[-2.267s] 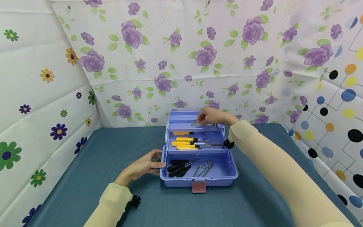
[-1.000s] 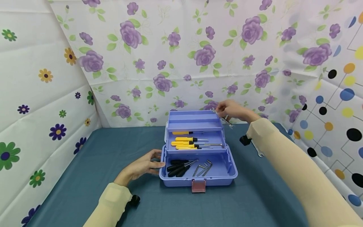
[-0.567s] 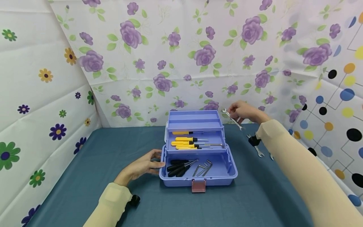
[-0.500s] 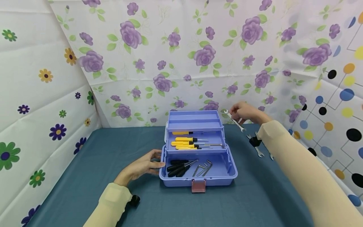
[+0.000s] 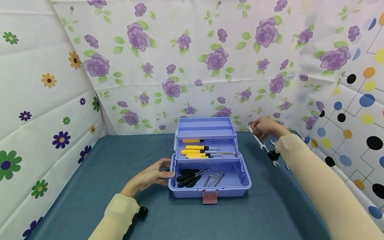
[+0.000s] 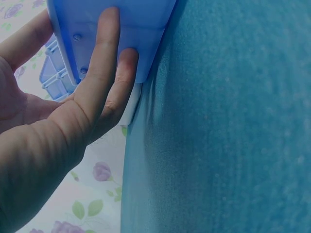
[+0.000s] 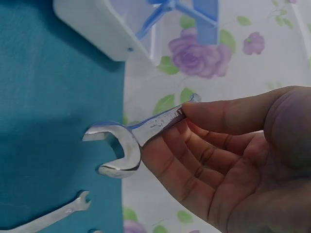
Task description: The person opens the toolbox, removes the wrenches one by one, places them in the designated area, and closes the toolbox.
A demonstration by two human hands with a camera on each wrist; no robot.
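My right hand (image 5: 267, 127) pinches a shiny open-end wrench (image 5: 255, 136) between thumb and fingers, right of the toolbox. In the right wrist view the wrench's open jaw (image 7: 125, 148) points away from the fingers, above the cloth. More wrenches (image 5: 275, 163) lie on the table beneath, partly covered by the right wrist. My left hand (image 5: 152, 175) rests against the left side of the blue-purple toolbox (image 5: 189, 192), its fingers (image 6: 106, 53) extended along the wall. The toolbox stands open with its trays raised; yellow-handled screwdrivers (image 5: 195, 147) fill the middle tray.
Black-handled screwdrivers (image 5: 190, 180) and several hex keys (image 5: 220, 180) lie in the toolbox's bottom. A reddish clasp (image 5: 210, 197) hangs at its front. Dark teal cloth (image 5: 168, 220) covers the table; a flowered curtain (image 5: 180, 66) hangs right behind.
My right hand has lifted the wrench from the toolbox's upper tray, carried it right past the box, and lowered it toward the wrenches on the table. The left hand has stayed put.
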